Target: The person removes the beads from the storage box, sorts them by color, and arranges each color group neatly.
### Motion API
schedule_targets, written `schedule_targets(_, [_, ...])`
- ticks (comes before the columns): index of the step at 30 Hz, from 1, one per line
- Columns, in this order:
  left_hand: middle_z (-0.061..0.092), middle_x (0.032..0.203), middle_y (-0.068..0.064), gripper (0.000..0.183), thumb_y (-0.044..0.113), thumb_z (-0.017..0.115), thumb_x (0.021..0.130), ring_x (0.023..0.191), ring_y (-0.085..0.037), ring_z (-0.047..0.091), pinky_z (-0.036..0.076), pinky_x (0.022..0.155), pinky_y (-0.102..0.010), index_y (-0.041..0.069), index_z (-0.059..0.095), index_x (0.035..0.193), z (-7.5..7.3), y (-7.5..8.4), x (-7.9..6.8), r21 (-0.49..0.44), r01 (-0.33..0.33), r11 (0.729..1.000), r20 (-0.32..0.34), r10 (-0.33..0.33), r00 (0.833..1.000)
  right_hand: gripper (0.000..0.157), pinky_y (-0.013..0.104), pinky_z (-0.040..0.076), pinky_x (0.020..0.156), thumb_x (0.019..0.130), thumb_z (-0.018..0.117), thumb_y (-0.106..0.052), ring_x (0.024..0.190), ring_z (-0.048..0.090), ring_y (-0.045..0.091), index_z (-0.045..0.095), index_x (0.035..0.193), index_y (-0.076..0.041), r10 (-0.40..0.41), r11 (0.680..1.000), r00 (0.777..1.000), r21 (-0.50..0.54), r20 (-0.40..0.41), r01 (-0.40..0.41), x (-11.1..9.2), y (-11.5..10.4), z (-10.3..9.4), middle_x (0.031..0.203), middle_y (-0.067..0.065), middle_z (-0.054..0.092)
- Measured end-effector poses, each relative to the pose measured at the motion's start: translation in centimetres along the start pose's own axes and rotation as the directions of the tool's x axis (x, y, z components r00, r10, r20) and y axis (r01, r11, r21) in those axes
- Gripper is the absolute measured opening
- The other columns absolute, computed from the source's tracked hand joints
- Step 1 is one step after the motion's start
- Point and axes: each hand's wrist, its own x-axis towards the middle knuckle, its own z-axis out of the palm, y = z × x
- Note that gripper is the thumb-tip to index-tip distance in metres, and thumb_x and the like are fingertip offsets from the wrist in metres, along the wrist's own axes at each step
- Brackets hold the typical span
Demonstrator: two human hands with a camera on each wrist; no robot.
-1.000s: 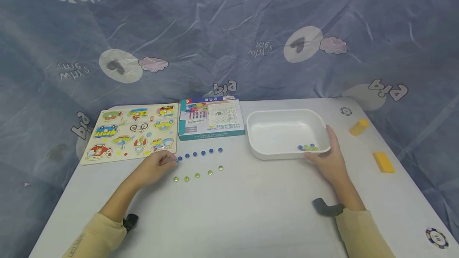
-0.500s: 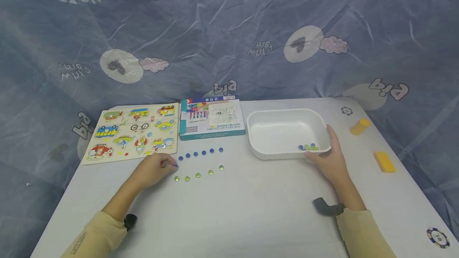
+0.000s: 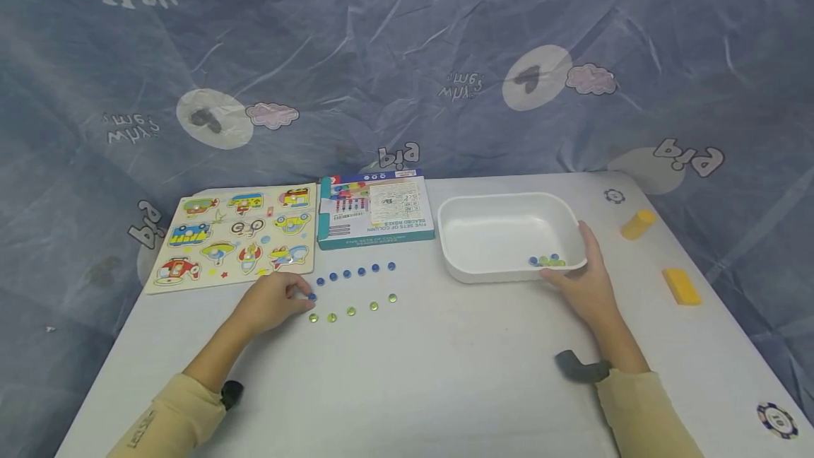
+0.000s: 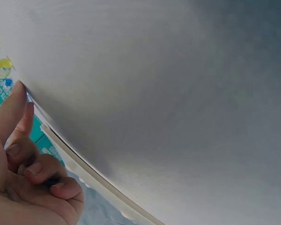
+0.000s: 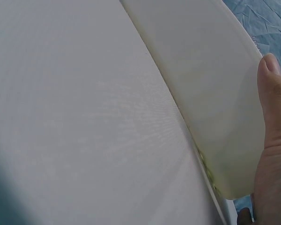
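My left hand (image 3: 272, 302) is low over the table and pinches a small blue glass bead (image 3: 312, 297) between thumb and index finger; its other fingers curl in. That bead sits just below the left end of a row of blue beads (image 3: 346, 274). Nearer me runs a row of yellow-green beads (image 3: 351, 311). In the left wrist view, the thumb (image 4: 11, 110) and index tip nearly meet. My right hand (image 3: 588, 285) grips the right front corner of a white tray (image 3: 490, 277), thumb on the rim. Several blue and yellow-green beads (image 3: 547, 261) lie inside that corner.
A wooden picture puzzle board (image 3: 232, 237) lies at the back left, beside a teal-edged box (image 3: 376, 210). Over on the right are a yellow cylinder (image 3: 638, 225) and a yellow block (image 3: 681, 287). A patterned blue cloth (image 3: 407, 55) hangs behind the white table.
My left fingertips have shifted slightly toward me, away from the blue row, and the blue bead now shows more plainly between them. My right hand and the tray stay put.
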Motion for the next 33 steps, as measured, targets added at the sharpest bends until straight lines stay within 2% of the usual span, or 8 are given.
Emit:
schedule_targets(16, [0.046,0.064,-0.002,0.02,0.029,0.078,0.076,0.061,-0.017,0.041,0.034,0.053,-0.029,0.02,0.07,0.093,-0.1,0.3,0.0,0.012,0.009,1.0,0.004,-0.009,1.0,0.112,0.058,0.008,0.115,0.073,0.081,-0.036,0.147,0.008,0.031,-0.002,0.148,-0.044,-0.011,1.0,1.0,0.012,0.004,0.011,0.0,0.1,0.0,0.16,-0.006,0.005])
schedule_targets(22, [0.052,0.077,-0.003,0.023,0.032,0.077,0.076,0.074,-0.018,0.046,0.036,0.06,-0.03,0.022,0.07,0.095,-1.6,1.0,0.0,0.053,-0.016,0.998,0.037,0.014,0.999,0.111,0.058,0.008,0.115,0.074,0.08,-0.036,0.147,0.008,0.033,-0.002,0.148,-0.044,-0.01,1.0,1.0,0.008,-0.002,0.01,-0.1,0.1,0.1,0.16,-0.005,0.005])
schedule_targets(25, [0.054,0.081,-0.003,0.024,0.034,0.075,0.079,0.075,-0.019,0.047,0.038,0.06,-0.029,0.021,0.07,0.098,-2.8,2.2,-0.2,0.076,-0.034,0.997,0.036,0.031,0.999,0.111,0.058,0.008,0.115,0.074,0.08,-0.036,0.147,0.009,0.032,-0.001,0.148,-0.044,-0.016,1.0,1.0,0.012,-0.003,0.016,-0.1,0.2,0.1,0.16,-0.005,0.006])
schedule_targets(28, [0.054,0.079,-0.003,0.024,0.037,0.072,0.081,0.071,-0.018,0.048,0.038,0.057,-0.029,0.022,0.069,0.101,-3.7,4.2,-0.4,0.087,-0.078,0.993,0.001,0.078,0.997,0.111,0.057,0.009,0.115,0.073,0.08,-0.036,0.147,0.009,0.032,-0.001,0.149,-0.043,-0.016,1.0,1.0,0.012,-0.002,0.016,0.0,0.2,0.1,0.16,-0.006,0.006])
schedule_targets(33, [0.049,0.072,-0.001,0.027,0.04,0.07,0.083,0.063,-0.016,0.043,0.035,0.055,-0.029,0.026,0.066,0.106,-3.6,8.6,-0.2,0.081,-0.194,0.978,-0.036,0.197,0.98,0.111,0.058,0.008,0.115,0.073,0.08,-0.036,0.147,0.007,0.032,-0.002,0.148,-0.043,-0.018,1.0,1.0,0.012,0.001,0.018,0.0,0.1,0.1,0.16,-0.005,0.005])
